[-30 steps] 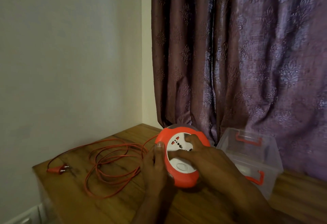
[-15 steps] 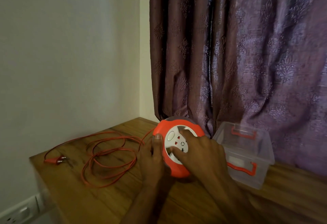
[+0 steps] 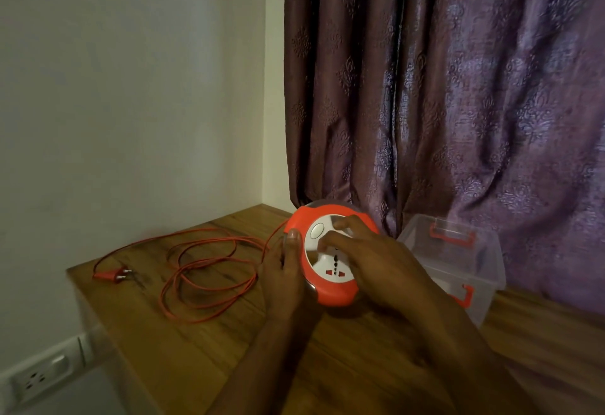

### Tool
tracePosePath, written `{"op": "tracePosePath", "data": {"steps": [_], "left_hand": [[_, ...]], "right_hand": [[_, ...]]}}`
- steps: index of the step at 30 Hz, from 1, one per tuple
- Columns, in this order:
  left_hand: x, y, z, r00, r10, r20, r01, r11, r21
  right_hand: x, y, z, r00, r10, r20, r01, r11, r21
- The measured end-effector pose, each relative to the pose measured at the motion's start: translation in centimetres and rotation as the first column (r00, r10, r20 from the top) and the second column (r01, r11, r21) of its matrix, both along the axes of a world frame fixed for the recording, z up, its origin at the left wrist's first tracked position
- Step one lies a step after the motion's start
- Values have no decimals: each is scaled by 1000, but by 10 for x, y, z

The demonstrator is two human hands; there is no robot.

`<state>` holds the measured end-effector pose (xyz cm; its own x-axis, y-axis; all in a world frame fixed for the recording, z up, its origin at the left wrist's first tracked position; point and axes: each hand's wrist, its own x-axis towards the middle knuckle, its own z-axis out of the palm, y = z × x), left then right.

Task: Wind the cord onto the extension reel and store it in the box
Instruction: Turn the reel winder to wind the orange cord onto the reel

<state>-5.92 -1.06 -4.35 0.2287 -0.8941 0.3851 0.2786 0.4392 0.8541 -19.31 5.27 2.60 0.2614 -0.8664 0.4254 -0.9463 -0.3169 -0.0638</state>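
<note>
A round orange extension reel (image 3: pixel 337 295) with a white socket face (image 3: pixel 329 267) stands tilted on the wooden table (image 3: pixel 203 359). My left hand (image 3: pixel 284 280) grips its left rim, thumb on the orange edge. My right hand (image 3: pixel 376 267) lies over the white centre disc with fingers curled onto it. An orange cord (image 3: pixel 203 270) runs from the reel's left side and lies in loose loops on the table, ending in an orange two-pin plug (image 3: pixel 113 274) near the left edge. A clear plastic box (image 3: pixel 458 264) with orange latches sits open just right of the reel.
A purple patterned curtain (image 3: pixel 458 87) hangs behind the table. A pale wall (image 3: pixel 131 87) borders the left side. A white wall socket plate (image 3: pixel 36 378) sits low at the bottom left, below the table's edge.
The white centre disc has turned under my right hand: the sockets moved toward the bottom and the oval button to the upper left. The cord loops lie slightly closer to the reel.
</note>
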Motion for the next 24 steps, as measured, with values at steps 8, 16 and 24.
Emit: {"op": "tracePosePath", "data": {"steps": [8,16,24], "left_hand": [[-1,-1,-5,1000,-23,-16,23,998,50],[-1,3,-1,1000,-1,15,1,1000,11],[-1,4,-1,998,60,37,-59,998,-31]], "right_hand": [[4,5,-2,993,-2,-115,14,995,103],[2,3,-4,995,-66,-76,69,997,30],[10,-6,-14,978,-206,-25,200,968,-151]]}}
